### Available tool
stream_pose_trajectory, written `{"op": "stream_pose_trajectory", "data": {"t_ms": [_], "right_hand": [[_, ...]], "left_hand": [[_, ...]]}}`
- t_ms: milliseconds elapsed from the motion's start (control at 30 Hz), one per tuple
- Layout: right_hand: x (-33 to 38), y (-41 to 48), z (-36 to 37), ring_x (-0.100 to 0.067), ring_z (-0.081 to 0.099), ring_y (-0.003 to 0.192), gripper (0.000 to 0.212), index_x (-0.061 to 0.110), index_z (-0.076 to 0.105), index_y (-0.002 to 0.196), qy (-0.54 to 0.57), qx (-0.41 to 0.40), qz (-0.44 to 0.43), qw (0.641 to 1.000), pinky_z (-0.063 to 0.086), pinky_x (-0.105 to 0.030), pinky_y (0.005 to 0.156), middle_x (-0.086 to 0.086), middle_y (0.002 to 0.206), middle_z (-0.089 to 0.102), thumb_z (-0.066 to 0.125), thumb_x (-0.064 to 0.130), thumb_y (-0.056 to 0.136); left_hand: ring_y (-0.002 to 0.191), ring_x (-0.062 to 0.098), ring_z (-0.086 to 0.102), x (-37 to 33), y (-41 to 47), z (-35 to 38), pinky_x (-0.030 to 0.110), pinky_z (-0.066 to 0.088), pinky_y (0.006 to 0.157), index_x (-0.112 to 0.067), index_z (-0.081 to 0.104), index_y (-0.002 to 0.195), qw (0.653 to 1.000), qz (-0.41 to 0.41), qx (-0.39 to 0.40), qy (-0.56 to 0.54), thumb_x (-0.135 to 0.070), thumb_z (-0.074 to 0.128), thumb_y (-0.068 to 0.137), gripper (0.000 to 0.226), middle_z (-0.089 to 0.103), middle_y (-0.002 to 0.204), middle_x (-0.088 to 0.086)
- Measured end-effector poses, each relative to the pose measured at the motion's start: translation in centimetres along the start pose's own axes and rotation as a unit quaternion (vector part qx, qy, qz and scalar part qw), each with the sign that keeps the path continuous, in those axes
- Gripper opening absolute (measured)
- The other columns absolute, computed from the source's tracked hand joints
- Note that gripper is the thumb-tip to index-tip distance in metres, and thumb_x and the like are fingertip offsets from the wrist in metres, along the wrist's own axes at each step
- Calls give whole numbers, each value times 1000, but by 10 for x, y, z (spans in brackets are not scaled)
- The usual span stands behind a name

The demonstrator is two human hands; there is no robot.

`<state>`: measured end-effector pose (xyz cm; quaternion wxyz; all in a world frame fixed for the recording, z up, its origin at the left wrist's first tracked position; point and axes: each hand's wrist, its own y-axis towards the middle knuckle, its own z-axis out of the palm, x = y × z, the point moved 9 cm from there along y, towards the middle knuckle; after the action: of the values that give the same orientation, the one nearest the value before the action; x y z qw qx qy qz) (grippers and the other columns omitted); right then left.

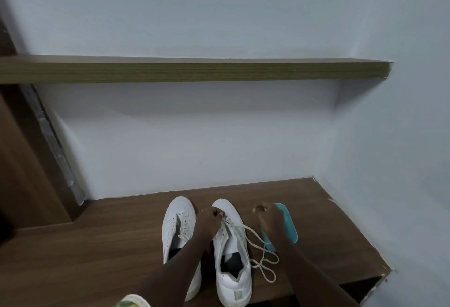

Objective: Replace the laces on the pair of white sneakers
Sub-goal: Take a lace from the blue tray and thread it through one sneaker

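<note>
Two white sneakers stand side by side on a brown wooden desk (97, 253), toes pointing to the wall. The left sneaker (176, 224) has bare eyelets and no lace. The right sneaker (231, 253) carries a loose white lace (260, 253) that trails off in loops to its right. My left hand (209, 220) pinches the lace near the lowest eyelets of the right sneaker. My right hand (266, 218) hovers right of that sneaker with fingers curled, seemingly pinching a lace end; the thing it holds is too small to make out.
A teal oblong object (288, 229) lies under my right hand on the desk. A wooden shelf (194, 72) runs along the white wall above. The desk's right edge (379, 258) drops off close by. A dark wooden panel stands at the left.
</note>
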<state>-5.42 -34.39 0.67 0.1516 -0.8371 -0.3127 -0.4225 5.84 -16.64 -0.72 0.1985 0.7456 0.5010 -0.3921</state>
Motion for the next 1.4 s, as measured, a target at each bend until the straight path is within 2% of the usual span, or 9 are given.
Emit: {"op": "stream_pose_trajectory", "data": {"t_ms": [100, 233, 400, 567, 800, 900, 1067, 1267, 1400], "right_hand": [[24, -15, 32, -15, 63, 91, 22, 11, 73, 102, -95, 102, -64, 988, 40, -20, 70, -2, 99, 72, 57, 9, 87], [32, -26, 57, -19, 52, 71, 20, 6, 66, 67, -194, 165, -122, 959, 33, -25, 56, -8, 66, 58, 52, 3, 82], [31, -22, 47, -23, 65, 85, 18, 2, 71, 86, -162, 141, -90, 972, 42, -26, 65, -12, 90, 71, 53, 3, 84], [22, -17, 38, -19, 67, 93, 27, 11, 75, 101, -201, 190, -81, 957, 52, -28, 85, -5, 102, 73, 54, 3, 85], [12, -8, 13, -23, 64, 96, 18, 10, 63, 101, -329, 207, -57, 920, 44, -27, 71, -10, 104, 65, 48, 9, 92], [-5, 0, 1, -23, 60, 107, 35, 2, 56, 120, -387, 214, -22, 897, 46, -30, 83, -11, 122, 61, 60, 11, 87], [-17, 6, -18, -19, 53, 120, 42, 9, 47, 136, -501, 196, 22, 843, 43, -28, 93, -4, 133, 53, 50, 19, 95], [0, -4, 0, -21, 54, 117, 39, 6, 50, 129, -426, 183, -14, 886, 45, -29, 94, -6, 130, 54, 54, 18, 92], [19, -11, 36, -17, 60, 81, 15, 3, 68, 96, -310, 222, -81, 921, 44, -21, 72, -7, 99, 68, 58, 9, 87]], "left_hand": [[107, 16, 59, -3, 0, 1, 15, 32, 74, -8, 69, 108, 1000, 12, 5, 13, -16, 45, 98, 27, 67, 115, 3], [109, 15, 57, -3, -1, 3, 16, 33, 77, -10, 69, 108, 999, 22, 17, 21, -15, 46, 97, 26, 67, 116, 1], [93, 10, 56, -3, -3, 5, 17, 40, 74, -8, 69, 95, 999, 25, 34, -28, -3, 47, 94, 23, 67, 106, 2], [90, 11, 56, 5, -1, 5, -1, 39, 58, -2, 69, 92, 995, -9, 36, -94, 6, 47, 88, 23, 64, 94, 2], [76, 10, 57, 13, 6, -4, 13, 38, 60, -21, 67, 77, 995, -33, 29, -89, -16, 56, 90, 18, 65, 83, -5], [61, 7, 48, 14, 9, -15, 11, 35, 49, -19, 61, 68, 995, -37, -1, -91, -13, 55, 90, 24, 56, 67, -8], [85, 10, 55, 12, 7, -19, 7, 40, 61, -12, 66, 85, 991, -10, 2, -134, 3, 49, 89, 23, 63, 87, -4], [80, 17, 54, 2, 3, -17, 15, 42, 64, -9, 67, 89, 989, 29, 5, -146, 12, 43, 89, 31, 59, 77, -2], [84, 13, 56, -10, 1, -23, 4, 42, 64, 2, 70, 99, 993, 59, -20, -96, 16, 43, 87, 33, 63, 89, 2]]}}
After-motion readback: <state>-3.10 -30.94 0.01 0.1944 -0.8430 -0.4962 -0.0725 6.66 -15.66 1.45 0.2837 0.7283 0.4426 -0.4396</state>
